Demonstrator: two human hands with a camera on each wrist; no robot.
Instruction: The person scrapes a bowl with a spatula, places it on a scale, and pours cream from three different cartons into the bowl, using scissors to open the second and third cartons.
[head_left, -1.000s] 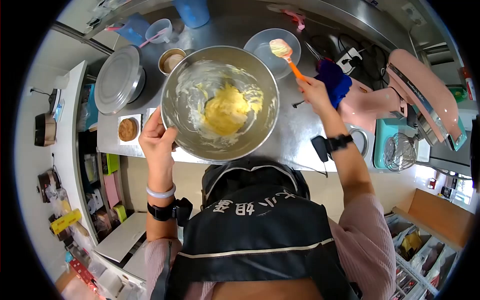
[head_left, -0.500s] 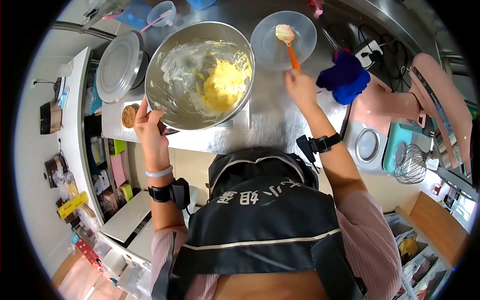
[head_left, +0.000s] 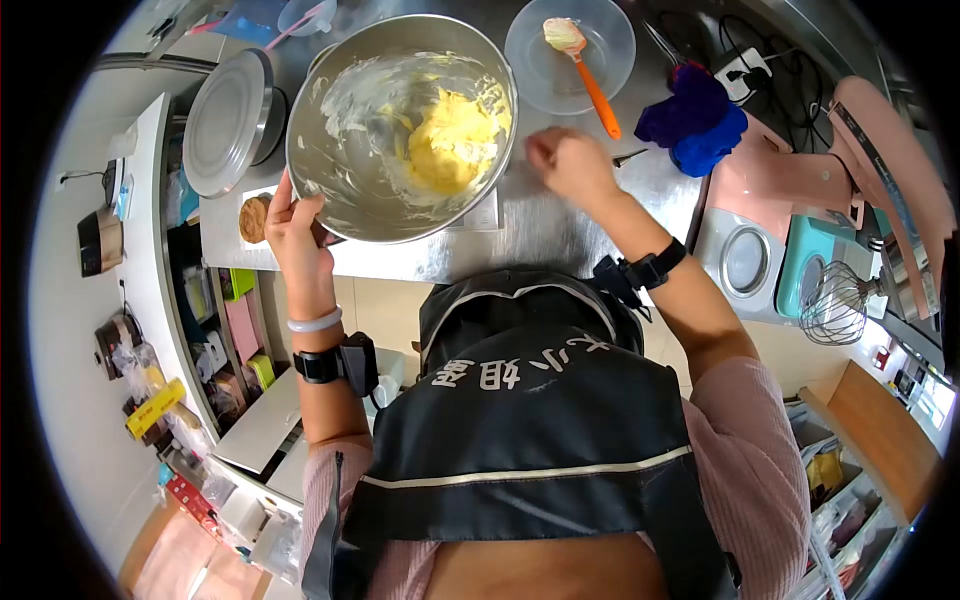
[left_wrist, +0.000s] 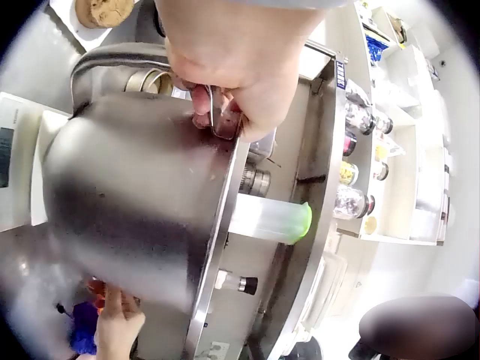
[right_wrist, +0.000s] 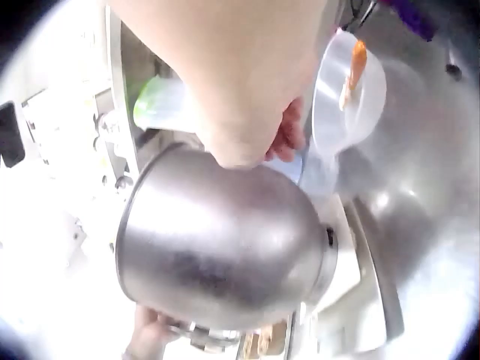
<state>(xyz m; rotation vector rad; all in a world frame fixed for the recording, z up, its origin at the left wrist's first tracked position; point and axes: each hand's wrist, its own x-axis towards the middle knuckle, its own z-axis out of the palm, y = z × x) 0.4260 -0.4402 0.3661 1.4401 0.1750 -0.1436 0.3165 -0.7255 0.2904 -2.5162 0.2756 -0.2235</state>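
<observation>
The left hand grips the near-left rim of a tilted steel mixing bowl; in the left wrist view that hand has its fingers round the handle beside the rim. Pale yellow dough lies in the bowl, with white smears on the wall. Just off the bowl's right side, the right hand is empty, its fingers loosely bent and blurred; the right wrist view shows its reddish fingers near the bowl's outer wall. An orange spatula with a cream-coated head leans in a clear plastic bowl.
A lidded steel container and a brown round piece are at the left. Blue cloth, cables and a pink stand mixer stand at the right. A wire whisk is beside the mixer.
The right hand has let go of the spatula in the clear bowl and moved left toward the steel bowl. The steel bowl, held by the left hand, has shifted up and left in view.
</observation>
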